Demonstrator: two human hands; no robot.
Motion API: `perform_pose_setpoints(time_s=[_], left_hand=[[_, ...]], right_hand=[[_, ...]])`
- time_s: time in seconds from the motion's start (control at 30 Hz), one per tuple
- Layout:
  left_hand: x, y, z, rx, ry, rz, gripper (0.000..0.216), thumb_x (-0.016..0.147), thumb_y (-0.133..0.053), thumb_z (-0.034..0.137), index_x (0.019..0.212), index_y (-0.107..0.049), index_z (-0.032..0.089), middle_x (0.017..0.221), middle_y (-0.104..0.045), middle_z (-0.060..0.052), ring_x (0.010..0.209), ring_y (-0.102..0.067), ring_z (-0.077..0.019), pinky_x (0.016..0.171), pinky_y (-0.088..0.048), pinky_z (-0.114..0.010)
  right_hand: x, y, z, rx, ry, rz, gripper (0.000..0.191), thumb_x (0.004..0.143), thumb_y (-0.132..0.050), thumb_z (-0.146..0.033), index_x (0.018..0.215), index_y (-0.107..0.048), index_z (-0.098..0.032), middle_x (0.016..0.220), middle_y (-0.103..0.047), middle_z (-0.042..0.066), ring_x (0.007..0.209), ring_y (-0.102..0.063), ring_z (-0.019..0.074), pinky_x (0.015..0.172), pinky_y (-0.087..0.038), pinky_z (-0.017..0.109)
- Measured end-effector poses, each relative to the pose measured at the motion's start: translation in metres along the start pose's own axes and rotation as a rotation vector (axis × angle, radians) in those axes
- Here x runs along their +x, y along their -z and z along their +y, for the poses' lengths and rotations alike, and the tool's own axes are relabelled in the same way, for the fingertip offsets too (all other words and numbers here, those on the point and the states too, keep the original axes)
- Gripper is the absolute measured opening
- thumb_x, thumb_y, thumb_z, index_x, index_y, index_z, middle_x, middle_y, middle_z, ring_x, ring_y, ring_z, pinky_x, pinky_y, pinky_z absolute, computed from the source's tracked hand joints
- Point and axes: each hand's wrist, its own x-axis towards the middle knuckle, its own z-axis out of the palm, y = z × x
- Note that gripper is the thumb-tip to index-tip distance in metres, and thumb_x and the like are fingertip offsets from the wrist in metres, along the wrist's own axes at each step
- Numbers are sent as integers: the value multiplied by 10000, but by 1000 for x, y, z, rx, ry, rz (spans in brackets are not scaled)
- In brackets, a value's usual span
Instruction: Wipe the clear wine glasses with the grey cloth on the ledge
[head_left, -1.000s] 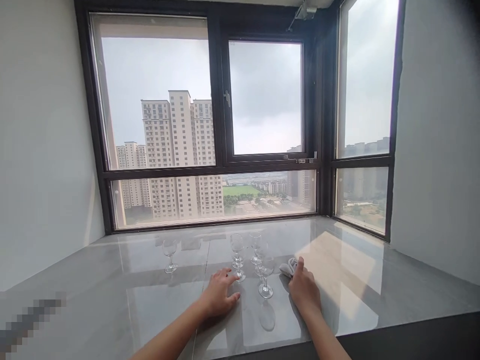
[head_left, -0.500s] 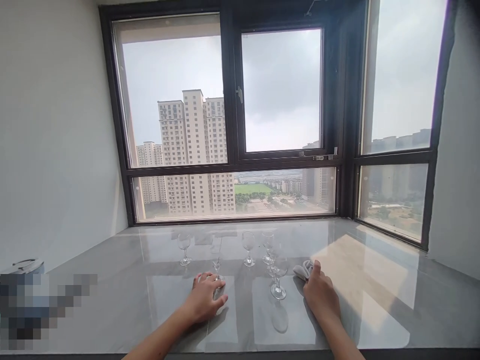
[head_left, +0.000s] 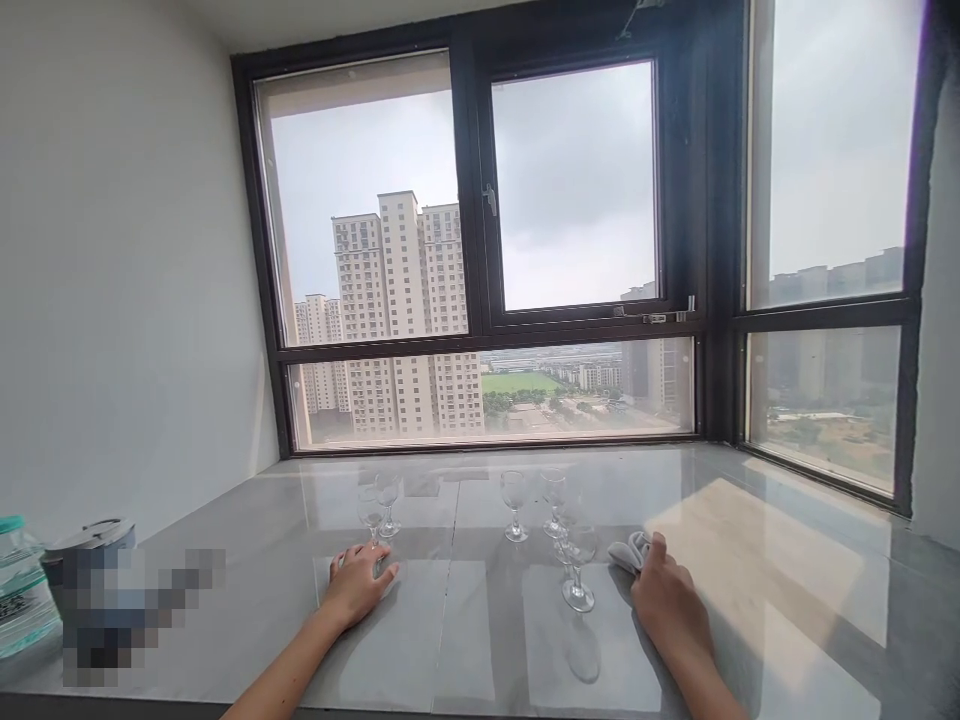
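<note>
My left hand [head_left: 360,582] is closed around the lower part of a clear stemmed glass [head_left: 371,507], low over the sill; its foot is hidden by my fingers. Just behind that one stands another stemmed glass [head_left: 388,505]. My right hand [head_left: 670,597] grips a bunched grey cloth [head_left: 628,552] against the surface. Left of the cloth, a stemmed glass [head_left: 579,560] stands upright nearest to me, partly covering one behind it. Farther back are a middle glass [head_left: 514,502] and one to its right [head_left: 553,497].
The glossy grey tiled windowsill [head_left: 480,620] runs to the dark window frame [head_left: 487,445]. At the far left stand a tub-like container [head_left: 90,540], partly pixelated, and a clear bottle with a teal cap [head_left: 11,525].
My left hand has moved left with the glass, which now stands in front of the leftmost one. My right hand keeps the cloth in place. The view has shifted slightly left.
</note>
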Motion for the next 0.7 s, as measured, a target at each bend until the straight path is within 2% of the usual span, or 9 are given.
perform_pose_setpoints(time_s=[0.13,0.27,0.33,0.43,0.53,0.63,0.7], left_hand=[[-5,-3,-3,22,-13,112,412,915,-447,494,1209,-662,301,1444,-538,-97,1365,-439,-300,1155,-210,-558],[-19,1,2,9,-54,284,294,916,-443,447,982,-653,253,1097,-644,-75,1103,-594,-266,1028,-385,-485],[-27,2,17,-28,-135,278,297,924,-430,455,862,-621,237,956,-635,-50,981,-616,-248,927,-447,-423],[-34,5,63,-110,-364,177,320,944,-407,449,844,-619,231,926,-643,-42,924,-613,-227,882,-464,-378],[-25,5,126,-144,-537,80,330,916,-461,439,1090,-665,245,1161,-653,-80,1116,-588,-263,1018,-414,-420],[1,-1,186,-131,-521,-87,560,904,-471,530,1404,-536,286,1496,-476,-120,1387,-410,-338,1136,-301,-513],[19,-8,216,-121,-481,-193,648,900,-465,556,1507,-402,337,1602,-346,-88,1463,-304,-353,1174,-227,-549]], right_hand=[[0,0,-1,-8,-11,6,502,966,-193,-86,1441,-326,7,1177,-626,202,1123,-562,333,756,-437,372],[0,-1,-2,-18,-4,34,505,958,-202,-63,1440,-335,4,1167,-635,191,1119,-564,308,782,-434,352],[0,-1,-3,-19,-8,43,509,949,-225,-54,1441,-342,2,1164,-636,191,1116,-564,304,793,-433,347],[0,0,-4,-11,-24,40,515,941,-245,-56,1445,-344,-13,1158,-636,188,1127,-558,303,800,-432,340],[-1,3,-4,-7,-33,25,525,944,-250,-71,1463,-313,-25,1180,-629,186,1139,-549,300,781,-433,330],[-2,5,-4,-12,-41,9,531,942,-263,-74,1470,-303,-36,1195,-629,179,1149,-547,291,759,-430,315],[-2,5,-4,-19,-45,8,527,943,-265,-72,1467,-310,-42,1196,-631,174,1147,-549,283,766,-427,310]])
